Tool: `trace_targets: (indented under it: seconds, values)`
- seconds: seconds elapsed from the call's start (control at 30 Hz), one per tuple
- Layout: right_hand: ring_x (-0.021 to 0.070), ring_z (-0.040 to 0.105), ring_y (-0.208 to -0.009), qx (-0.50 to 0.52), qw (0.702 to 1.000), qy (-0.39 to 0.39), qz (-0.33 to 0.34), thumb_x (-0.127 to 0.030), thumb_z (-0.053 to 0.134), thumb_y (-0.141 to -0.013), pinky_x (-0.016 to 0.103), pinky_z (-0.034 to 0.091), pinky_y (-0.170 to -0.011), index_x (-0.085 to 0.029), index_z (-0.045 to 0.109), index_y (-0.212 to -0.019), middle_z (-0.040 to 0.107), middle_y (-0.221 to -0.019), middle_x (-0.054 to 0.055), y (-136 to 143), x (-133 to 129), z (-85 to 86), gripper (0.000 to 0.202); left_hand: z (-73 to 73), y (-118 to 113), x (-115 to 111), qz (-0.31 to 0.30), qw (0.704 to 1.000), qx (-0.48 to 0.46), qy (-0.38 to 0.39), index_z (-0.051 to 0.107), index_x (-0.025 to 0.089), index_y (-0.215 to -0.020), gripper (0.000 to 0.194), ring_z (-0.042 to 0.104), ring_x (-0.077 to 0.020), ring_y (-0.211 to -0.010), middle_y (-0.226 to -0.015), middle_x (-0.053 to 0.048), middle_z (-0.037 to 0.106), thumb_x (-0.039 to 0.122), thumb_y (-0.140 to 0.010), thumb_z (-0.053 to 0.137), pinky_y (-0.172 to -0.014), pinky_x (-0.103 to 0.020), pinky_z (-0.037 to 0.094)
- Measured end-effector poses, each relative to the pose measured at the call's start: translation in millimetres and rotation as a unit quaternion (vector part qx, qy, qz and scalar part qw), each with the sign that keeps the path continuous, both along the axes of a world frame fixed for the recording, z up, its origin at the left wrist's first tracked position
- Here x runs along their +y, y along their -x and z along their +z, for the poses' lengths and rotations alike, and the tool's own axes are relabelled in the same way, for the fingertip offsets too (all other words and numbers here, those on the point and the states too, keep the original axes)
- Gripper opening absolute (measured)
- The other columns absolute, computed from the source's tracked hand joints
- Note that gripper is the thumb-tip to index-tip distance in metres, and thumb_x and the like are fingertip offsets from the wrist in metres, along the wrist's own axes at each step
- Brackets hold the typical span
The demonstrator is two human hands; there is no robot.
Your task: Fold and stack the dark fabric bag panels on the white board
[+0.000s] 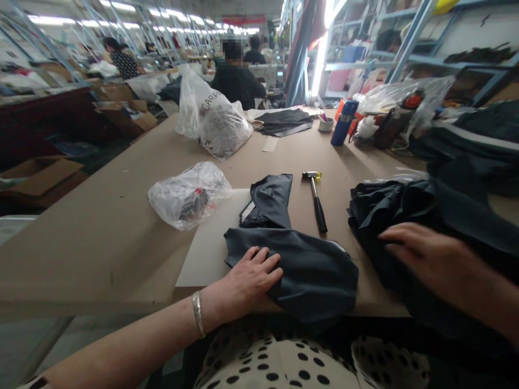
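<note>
My left hand (253, 275) lies flat with fingers spread on a dark grey piece of smooth material (312, 265) at the table's front edge. A smaller folded dark piece (273, 200) with a pale strip along its side lies just behind it. Both partly cover a white board (203, 259). To the right, my right hand (421, 254) hovers at or over a heap of dark pieces (389, 205). Its fingers are stretched out, slightly blurred, and I see nothing between them; contact with the heap is unclear. A small hammer (318, 208) with a black handle lies behind the flat piece.
Clear plastic bags with contents (190, 197) (219, 124) stand on the left half of the brown table (133, 248). Further back are more dark pieces (284, 121), a small cup (325, 125) and a blue flask (344, 123). Another person (237, 81) sits beyond the table.
</note>
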State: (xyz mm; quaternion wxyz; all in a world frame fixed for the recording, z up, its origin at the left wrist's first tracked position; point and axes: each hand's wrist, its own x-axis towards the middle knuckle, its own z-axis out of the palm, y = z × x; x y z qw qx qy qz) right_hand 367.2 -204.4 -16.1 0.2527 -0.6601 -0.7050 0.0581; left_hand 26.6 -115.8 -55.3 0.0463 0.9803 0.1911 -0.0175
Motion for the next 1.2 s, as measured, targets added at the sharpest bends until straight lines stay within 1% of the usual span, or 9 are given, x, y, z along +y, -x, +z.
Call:
trace_targets:
  seconds: [0.1,0.27,0.43,0.67,0.73,0.83,0.97,1.1,1.2]
  values:
    - [0.0204,0.057,-0.097,-0.075,0.987,0.132,0.059,-0.026,0.038,-0.091,0.036,0.048,-0.085,-0.021,0.06,-0.108,0.06,-0.107,0.006,27.1,21.5,-37.3,0.029,-8.0,3.9,4.9,0.003,1.0,-0.013,-0.017,0.059,0.019,-0.096,0.014,0.042,-0.025,-0.11,-0.121,-0.007,0.052,0.02,-0.088,0.048,-0.093,-0.042,0.029]
    - [0.0215,0.057,-0.092,-0.062,0.976,0.21,0.002,-0.019,0.031,-0.09,0.033,0.046,-0.074,-0.023,0.064,-0.101,0.058,-0.096,0.007,34.0,61.1,-93.0,0.035,-10.0,9.0,3.7,0.009,0.998,-0.059,0.014,0.056,0.016,-0.081,0.011,0.045,-0.0196,-0.098,-0.102,-0.005,0.057,0.024,-0.087,0.052,-0.089,-0.037,0.03]
    - [0.0223,0.055,-0.095,-0.003,0.975,0.223,-0.002,-0.027,0.057,-0.078,0.033,0.042,-0.081,-0.023,0.062,-0.104,0.061,-0.1,0.005,34.0,59.6,-96.6,0.026,-19.2,9.0,-2.5,0.013,0.994,-0.103,0.019,0.053,0.015,-0.078,0.012,0.044,-0.0207,-0.102,-0.1,-0.004,0.056,0.024,-0.086,0.053,-0.095,-0.039,0.027]
    - [0.0179,0.055,-0.075,0.085,0.975,0.204,0.007,-0.034,0.04,-0.085,0.029,0.039,-0.068,-0.018,0.053,-0.074,0.06,-0.078,0.004,50.1,56.0,-94.5,0.023,-54.6,7.7,17.1,-0.013,0.966,-0.251,-0.061,0.05,0.016,-0.072,0.012,0.046,-0.0179,-0.092,-0.085,-0.001,0.058,0.02,-0.077,0.059,-0.094,-0.036,0.025]
    - [0.0152,0.052,-0.068,0.163,0.975,0.148,-0.026,-0.045,0.035,-0.086,0.025,0.039,-0.062,-0.018,0.047,-0.072,0.055,-0.07,0.001,39.1,61.3,-75.5,0.033,-40.0,9.6,27.1,-0.01,0.957,-0.285,-0.055,0.05,0.016,-0.074,0.005,0.046,-0.0177,-0.093,-0.084,-0.001,0.058,0.014,-0.078,0.052,-0.095,-0.036,0.026]
    - [0.0128,0.047,-0.06,0.223,0.966,0.045,-0.122,-0.059,0.038,-0.083,0.023,0.038,-0.056,-0.019,0.048,-0.074,0.047,-0.063,-0.002,19.7,63.6,-31.7,0.042,3.8,14.3,34.9,0.06,0.958,-0.28,0.01,0.053,0.016,-0.082,0.015,0.045,-0.0186,-0.097,-0.094,-0.003,0.059,0.006,-0.08,0.042,-0.095,-0.038,0.029]
    - [0.013,0.054,-0.065,0.233,0.961,-0.016,-0.149,-0.054,0.043,-0.086,0.022,0.042,-0.058,-0.021,0.056,-0.089,0.058,-0.071,-0.002,16.5,59.5,4.9,0.036,49.4,13.7,39.1,0.127,0.96,-0.225,0.104,0.057,0.017,-0.083,0.008,0.048,-0.018,-0.094,-0.094,-0.004,0.059,0.013,-0.082,0.051,-0.09,-0.036,0.035]
    - [0.0161,0.063,-0.082,0.153,0.978,-0.111,-0.087,-0.039,0.045,-0.091,0.024,0.046,-0.07,-0.02,0.059,-0.11,0.067,-0.095,0.003,39.1,48.9,-6.5,0.03,59.3,-10.1,27.4,0.157,0.888,-0.301,0.311,0.062,0.015,-0.093,0.014,0.053,-0.0158,-0.09,-0.096,-0.006,0.06,0.021,-0.083,0.055,-0.082,-0.029,0.042]
    - [0.0147,0.061,-0.085,0.043,0.982,-0.183,0.016,-0.021,0.045,-0.093,0.026,0.045,-0.075,-0.021,0.052,-0.124,0.065,-0.096,0.004,61.7,40.2,-24.9,0.032,54.0,-44.4,15.9,0.239,0.726,-0.373,0.525,0.059,0.011,-0.099,0.028,0.055,-0.014,-0.076,-0.087,-0.007,0.06,0.031,-0.08,0.059,-0.069,-0.025,0.046]
